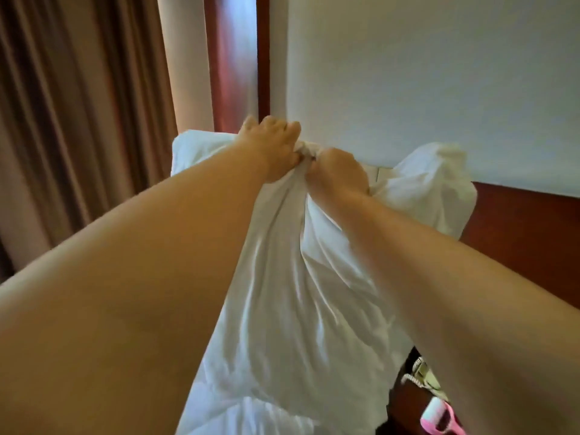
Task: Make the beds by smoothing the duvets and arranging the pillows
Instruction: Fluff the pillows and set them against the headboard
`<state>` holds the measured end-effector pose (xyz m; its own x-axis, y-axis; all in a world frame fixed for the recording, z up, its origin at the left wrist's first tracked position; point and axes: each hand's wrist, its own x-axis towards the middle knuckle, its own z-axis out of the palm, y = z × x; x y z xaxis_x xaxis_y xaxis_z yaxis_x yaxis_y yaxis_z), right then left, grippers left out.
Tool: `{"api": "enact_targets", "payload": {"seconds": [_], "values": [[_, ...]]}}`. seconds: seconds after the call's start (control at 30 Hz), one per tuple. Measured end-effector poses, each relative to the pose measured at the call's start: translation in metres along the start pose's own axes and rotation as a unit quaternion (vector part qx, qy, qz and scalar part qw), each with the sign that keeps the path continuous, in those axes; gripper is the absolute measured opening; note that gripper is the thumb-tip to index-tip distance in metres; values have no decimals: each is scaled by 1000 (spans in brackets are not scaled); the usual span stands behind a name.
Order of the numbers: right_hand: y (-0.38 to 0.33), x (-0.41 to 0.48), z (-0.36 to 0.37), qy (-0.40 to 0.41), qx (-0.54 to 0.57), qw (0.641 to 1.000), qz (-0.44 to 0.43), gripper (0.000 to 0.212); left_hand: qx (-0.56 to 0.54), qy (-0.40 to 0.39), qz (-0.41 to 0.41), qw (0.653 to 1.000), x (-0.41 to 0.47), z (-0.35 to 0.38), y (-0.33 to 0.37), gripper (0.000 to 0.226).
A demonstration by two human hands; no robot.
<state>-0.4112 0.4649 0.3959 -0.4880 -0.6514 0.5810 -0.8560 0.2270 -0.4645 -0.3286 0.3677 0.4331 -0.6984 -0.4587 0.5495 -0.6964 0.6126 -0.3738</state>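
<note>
A white pillow (pixel 295 277) hangs lifted in front of me, its case bunched at the top middle. My left hand (pixel 270 146) and my right hand (pixel 337 172) grip that bunched cloth side by side, both arms stretched out and raised. The pillow's two upper corners flare out to the left and right of my hands. White bedding (pixel 238 412) lies below the pillow at the bottom of the view.
Brown curtains (pixel 78 114) hang at the left beside a red-brown wooden frame (pixel 235 58). A pale wall (pixel 439 73) is behind the pillow, with a dark wooden headboard (pixel 527 233) at the right. A nightstand with a corded phone (pixel 420 372) and a pink object (pixel 439 419) sits at the bottom right.
</note>
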Motion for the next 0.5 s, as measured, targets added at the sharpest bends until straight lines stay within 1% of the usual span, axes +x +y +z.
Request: {"api": "enact_targets", "payload": {"seconds": [0.1,0.13,0.2,0.23,0.27,0.3,0.33,0.37,0.43,0.5], "values": [[21,19,16,30,-13,999,32,37,-57,-59,22,996,27,25,7,64],[30,26,29,32,-22,998,44,38,-76,-85,29,993,34,44,9,70],[49,39,64,21,-35,997,70,38,-75,-133,48,987,50,93,15,82],[60,45,84,9,-40,995,87,38,-68,-153,58,984,59,121,18,81],[70,52,105,-7,-44,993,106,39,-67,-169,62,981,69,150,21,73],[80,60,124,-25,-49,991,122,39,-74,-179,61,979,78,178,26,59],[90,70,141,-44,-59,988,135,39,-87,-183,56,978,86,204,31,46],[99,82,154,-57,-72,985,147,39,-100,-179,50,977,97,226,36,38],[113,113,167,-53,-100,978,176,39,-115,-154,48,980,125,256,43,33],[124,148,169,-18,-125,972,199,38,-123,-113,71,983,162,268,47,33]]}}
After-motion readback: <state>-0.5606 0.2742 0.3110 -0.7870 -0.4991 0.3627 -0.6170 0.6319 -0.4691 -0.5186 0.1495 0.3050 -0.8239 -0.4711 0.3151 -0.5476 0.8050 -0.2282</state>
